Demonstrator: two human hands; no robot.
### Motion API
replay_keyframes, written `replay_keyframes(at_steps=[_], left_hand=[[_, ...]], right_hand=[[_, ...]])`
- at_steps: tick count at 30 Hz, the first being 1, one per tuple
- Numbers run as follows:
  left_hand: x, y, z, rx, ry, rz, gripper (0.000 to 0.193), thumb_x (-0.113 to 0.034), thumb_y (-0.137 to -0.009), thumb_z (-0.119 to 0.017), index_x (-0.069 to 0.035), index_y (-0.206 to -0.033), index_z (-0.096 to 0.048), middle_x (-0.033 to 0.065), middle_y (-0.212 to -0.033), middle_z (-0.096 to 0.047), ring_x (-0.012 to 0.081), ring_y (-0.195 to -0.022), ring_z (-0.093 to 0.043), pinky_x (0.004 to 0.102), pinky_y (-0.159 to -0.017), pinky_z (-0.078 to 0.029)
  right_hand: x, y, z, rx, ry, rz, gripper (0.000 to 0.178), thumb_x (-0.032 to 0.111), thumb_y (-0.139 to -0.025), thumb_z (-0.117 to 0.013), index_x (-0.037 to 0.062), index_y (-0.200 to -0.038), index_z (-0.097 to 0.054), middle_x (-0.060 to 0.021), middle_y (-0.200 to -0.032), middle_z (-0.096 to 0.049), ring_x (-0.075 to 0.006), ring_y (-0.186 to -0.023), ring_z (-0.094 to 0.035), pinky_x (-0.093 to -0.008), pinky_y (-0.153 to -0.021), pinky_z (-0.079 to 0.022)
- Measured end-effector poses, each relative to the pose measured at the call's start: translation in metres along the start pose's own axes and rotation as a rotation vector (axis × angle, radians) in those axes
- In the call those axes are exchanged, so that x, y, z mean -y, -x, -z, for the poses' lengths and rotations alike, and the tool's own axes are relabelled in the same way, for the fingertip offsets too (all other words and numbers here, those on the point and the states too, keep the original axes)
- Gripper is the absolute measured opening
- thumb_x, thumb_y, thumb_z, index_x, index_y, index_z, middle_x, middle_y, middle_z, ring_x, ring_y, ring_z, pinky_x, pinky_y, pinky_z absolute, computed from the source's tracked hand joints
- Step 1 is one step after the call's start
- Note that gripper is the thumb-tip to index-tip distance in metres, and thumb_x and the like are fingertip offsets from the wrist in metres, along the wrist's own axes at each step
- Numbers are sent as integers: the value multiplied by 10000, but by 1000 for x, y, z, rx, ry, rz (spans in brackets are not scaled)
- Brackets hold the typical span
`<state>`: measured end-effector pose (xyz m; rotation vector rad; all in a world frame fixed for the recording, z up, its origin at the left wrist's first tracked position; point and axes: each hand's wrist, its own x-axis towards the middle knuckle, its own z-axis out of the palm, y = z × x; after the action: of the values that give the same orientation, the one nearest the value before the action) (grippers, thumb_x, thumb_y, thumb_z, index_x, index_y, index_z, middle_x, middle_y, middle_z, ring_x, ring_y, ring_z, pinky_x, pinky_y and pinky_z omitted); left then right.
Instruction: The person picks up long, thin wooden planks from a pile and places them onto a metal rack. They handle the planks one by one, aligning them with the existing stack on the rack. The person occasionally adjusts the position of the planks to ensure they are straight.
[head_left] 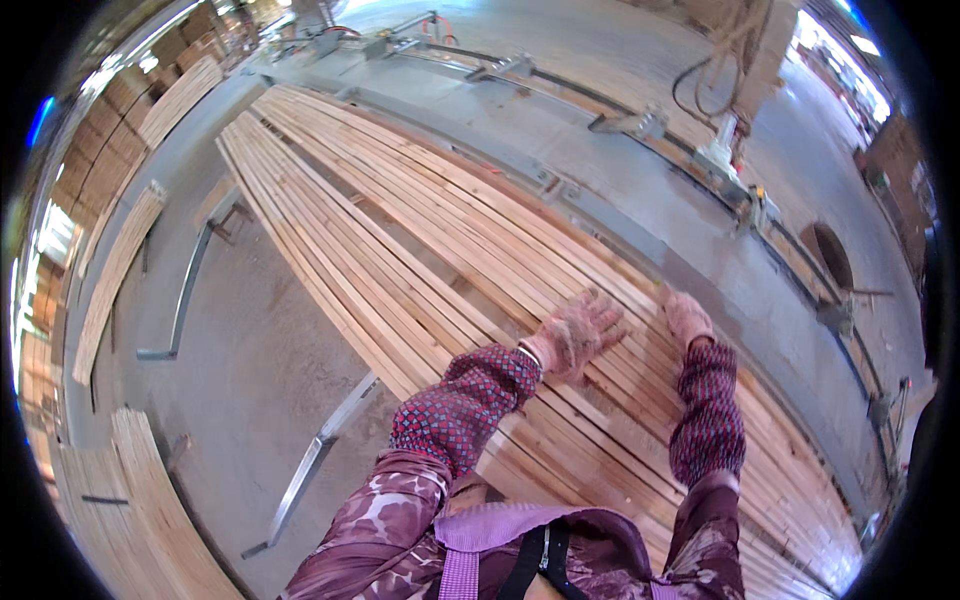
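And here, wooden strips [450, 215] are laid beside the grey machine bed [520, 130], likely light, springy, best grasped mid-length; left hand [580, 332] spread loose over them, right hand's [688, 318] grip can't be told.

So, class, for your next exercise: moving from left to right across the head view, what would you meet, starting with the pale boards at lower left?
Pale boards at lower left, shiny metal bar, left hand, right hand, dark brown rounded object.
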<state>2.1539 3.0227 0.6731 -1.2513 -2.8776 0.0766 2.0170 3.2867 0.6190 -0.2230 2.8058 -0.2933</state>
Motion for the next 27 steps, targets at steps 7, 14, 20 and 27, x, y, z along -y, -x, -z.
replay_keyframes(at_steps=[7, 14, 20, 27], left_hand=[[-4, 0, 9, -44, 8, 26, 989, -599, -646, -781, -129, -1459, -468, 127, -1409, -482, 305, -1341, -422, 493, -1176, -257], [-7, -2, 0, -107, 35, 12, 1013, -547, -614, -825, -93, -1447, -469, 151, -1400, -493, 368, -1357, -412, 525, -1195, -250], [-14, -11, -6, -143, 117, 28, 981, -508, -617, -839, -83, -1425, -479, 149, -1370, -494, 354, -1315, -427, 498, -1163, -306], [-27, -6, -18, -152, 50, 97, 1188, -543, -527, -904, -68, -1492, -401, 183, -1408, -460, 382, -1352, -378, 495, -1196, -245]], right_hand=[[30, 59, -1, -208, 139, -77, 508, 559, -994, -443, 110, -1050, -672, -135, -1095, -703, -339, -1045, -669, -475, -910, -507], [36, 66, -12, -452, 180, -33, 410, 499, -956, -542, 110, -982, -667, -120, -1005, -700, -321, -955, -674, -464, -843, -513], [21, 59, -24, -580, 80, 49, 319, 308, -941, -511, 90, -763, -663, -164, -743, -657, -358, -753, -673, -489, -685, -541], [33, 67, -17, -510, 104, -74, 248, 353, -845, -615, 138, -765, -709, -95, -763, -696, -300, -740, -695, -469, -660, -540]])
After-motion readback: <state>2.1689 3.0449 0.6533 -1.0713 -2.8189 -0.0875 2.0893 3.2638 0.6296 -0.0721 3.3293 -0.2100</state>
